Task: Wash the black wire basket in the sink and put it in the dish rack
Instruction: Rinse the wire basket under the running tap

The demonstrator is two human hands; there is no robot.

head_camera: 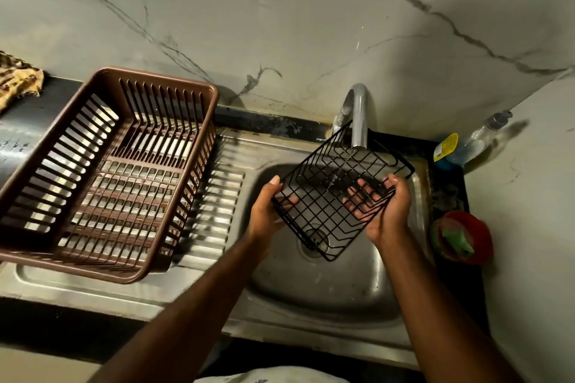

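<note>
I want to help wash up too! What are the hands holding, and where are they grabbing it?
Both hold the black wire basket under the tap: left hand on its left edge, right hand on its right side.

Patterned cloth (17, 79) cut off at left edge; bottle (479, 140) label perhaps unreadable.

Your left hand (264, 211) and right hand (384, 211) are both extended forward, forearms bare, palms turned inward, fingers curled in a closed grip at matching height.
</note>
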